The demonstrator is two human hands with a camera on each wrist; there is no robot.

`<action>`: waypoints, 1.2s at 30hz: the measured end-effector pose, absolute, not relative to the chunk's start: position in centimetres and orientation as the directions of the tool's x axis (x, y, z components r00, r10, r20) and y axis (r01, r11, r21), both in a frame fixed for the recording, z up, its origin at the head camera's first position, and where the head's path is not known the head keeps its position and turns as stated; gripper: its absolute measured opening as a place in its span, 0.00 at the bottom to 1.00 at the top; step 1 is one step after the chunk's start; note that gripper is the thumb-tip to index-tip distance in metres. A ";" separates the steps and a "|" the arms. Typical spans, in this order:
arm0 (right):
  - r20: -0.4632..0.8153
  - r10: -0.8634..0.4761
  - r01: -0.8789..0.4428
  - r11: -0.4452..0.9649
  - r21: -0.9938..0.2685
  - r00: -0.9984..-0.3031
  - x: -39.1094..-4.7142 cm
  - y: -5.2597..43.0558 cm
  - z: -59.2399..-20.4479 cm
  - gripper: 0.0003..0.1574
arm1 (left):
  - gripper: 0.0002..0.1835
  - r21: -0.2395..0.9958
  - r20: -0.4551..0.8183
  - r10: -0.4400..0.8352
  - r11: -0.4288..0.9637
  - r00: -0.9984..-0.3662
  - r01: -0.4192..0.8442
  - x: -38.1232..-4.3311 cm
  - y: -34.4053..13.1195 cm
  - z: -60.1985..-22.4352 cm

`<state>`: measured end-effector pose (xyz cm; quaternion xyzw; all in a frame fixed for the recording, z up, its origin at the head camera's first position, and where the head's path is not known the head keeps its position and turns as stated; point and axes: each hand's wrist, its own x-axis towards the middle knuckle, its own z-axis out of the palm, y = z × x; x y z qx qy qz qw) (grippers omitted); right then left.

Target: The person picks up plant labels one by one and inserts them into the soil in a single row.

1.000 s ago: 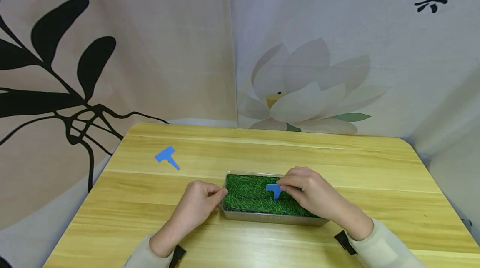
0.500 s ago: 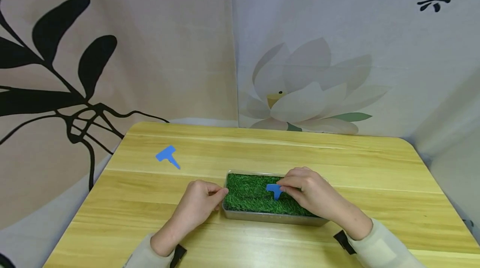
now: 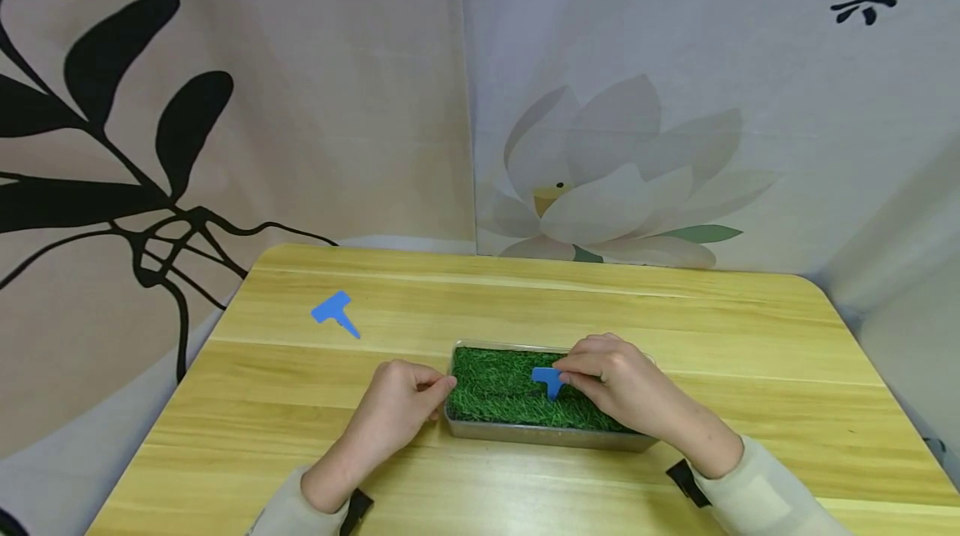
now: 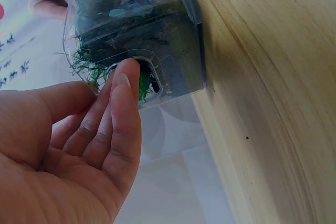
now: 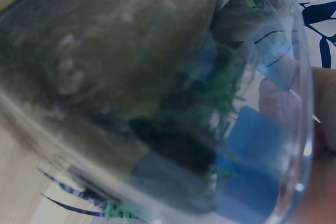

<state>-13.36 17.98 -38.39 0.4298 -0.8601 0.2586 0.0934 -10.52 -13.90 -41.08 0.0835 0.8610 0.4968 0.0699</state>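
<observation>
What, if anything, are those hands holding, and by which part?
The right hand pinches the blue T-shaped tag by its crossbar's right end; the left hand grips the clear tub at its left end, near the rim.

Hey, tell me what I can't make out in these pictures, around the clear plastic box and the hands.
Lower tip of the blue T-shaped tag: head view, hidden in the green grass mat.
Right end of the clear plastic box: head view, largely behind the right hand.
Contents of the box: right wrist view, blurred behind its wall.
Most of the right hand: right wrist view, cut off by the right edge.
</observation>
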 end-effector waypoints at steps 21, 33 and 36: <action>0.334 -0.659 -0.730 0.527 -0.435 -0.675 -13.2 18.0 -38.3 0.15 | 0.17 0.872 -0.041 0.217 0.485 -0.975 0.071 -10.5 -14.0 -41.1; 0.361 -0.676 -0.764 0.524 -0.378 -0.642 -13.5 18.0 -38.3 0.14 | 0.17 0.870 -0.040 0.218 0.487 -0.975 0.073 -10.5 -14.0 -41.0; 0.359 -0.684 -0.769 0.523 -0.367 -0.636 -13.5 18.0 -38.3 0.14 | 0.17 0.869 -0.036 0.219 0.488 -0.975 0.077 -10.5 -14.0 -41.0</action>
